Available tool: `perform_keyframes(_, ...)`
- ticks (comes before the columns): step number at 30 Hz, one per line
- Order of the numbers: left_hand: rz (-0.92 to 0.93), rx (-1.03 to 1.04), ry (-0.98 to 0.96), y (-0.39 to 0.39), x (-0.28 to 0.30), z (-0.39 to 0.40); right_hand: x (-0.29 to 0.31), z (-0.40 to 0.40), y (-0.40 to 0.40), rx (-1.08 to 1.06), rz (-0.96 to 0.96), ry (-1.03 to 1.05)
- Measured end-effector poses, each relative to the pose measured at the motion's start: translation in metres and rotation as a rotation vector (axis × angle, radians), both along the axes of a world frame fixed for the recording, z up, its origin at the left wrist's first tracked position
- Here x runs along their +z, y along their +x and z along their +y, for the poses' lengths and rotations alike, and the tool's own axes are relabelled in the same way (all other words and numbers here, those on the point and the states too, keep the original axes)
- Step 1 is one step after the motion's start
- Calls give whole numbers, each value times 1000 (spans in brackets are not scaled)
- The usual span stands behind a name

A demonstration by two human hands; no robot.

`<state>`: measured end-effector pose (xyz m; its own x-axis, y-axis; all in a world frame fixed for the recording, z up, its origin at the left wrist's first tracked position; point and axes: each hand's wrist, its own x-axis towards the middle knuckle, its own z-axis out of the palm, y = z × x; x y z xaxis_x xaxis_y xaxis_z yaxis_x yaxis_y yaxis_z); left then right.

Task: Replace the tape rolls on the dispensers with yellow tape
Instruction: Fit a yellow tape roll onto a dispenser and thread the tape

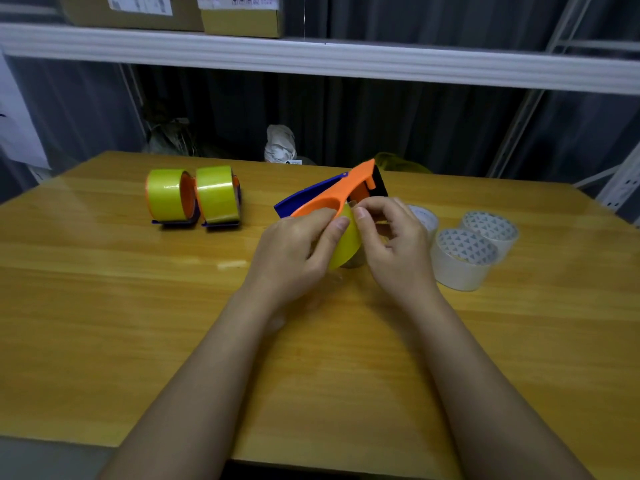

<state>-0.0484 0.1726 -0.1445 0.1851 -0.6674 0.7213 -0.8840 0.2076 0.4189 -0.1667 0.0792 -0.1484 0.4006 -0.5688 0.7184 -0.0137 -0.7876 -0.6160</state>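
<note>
An orange and blue tape dispenser is held tilted above the middle of the wooden table, with a yellow tape roll in it. My left hand grips the dispenser and roll from the left. My right hand pinches at the roll's edge just under the orange arm, from the right. Two other dispensers loaded with yellow tape stand side by side at the back left.
Three clear tape rolls lie on the table right of my hands. A white shelf with cardboard boxes runs overhead. A crumpled white bag sits behind the table's far edge.
</note>
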Motion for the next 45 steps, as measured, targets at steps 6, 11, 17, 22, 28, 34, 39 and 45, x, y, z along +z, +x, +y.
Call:
perform_keyframes(6, 35, -29, 31, 1, -1, -2, -1, -1, 0, -13, -49, 46)
perform_keyframes(11, 83, -62, 21, 1, -1, -2, -4, -1, 1, -46, -44, 38)
perform_keyframes(17, 104, -51, 21, 0, -1, -1, -1, 0, 0, 7, -29, -13)
perform_keyframes(22, 62, -34, 29, -1, -1, -1, -3, -2, 1, -24, -37, 0)
perform_keyframes(28, 32, -2, 28, -3, -2, 0, -3, -1, -1, -69, -73, 40)
perform_keyframes(34, 31, -6, 58, -4, 0, 1, -1, -1, -2, -82, -98, 127)
perform_keyframes(39, 49, -31, 138, -5, 0, 2, 2, -2, -2, -97, -123, 148)
perform_keyframes(45, 149, -42, 148, -6, 3, 4, 3, -2, -3, -77, -127, 172)
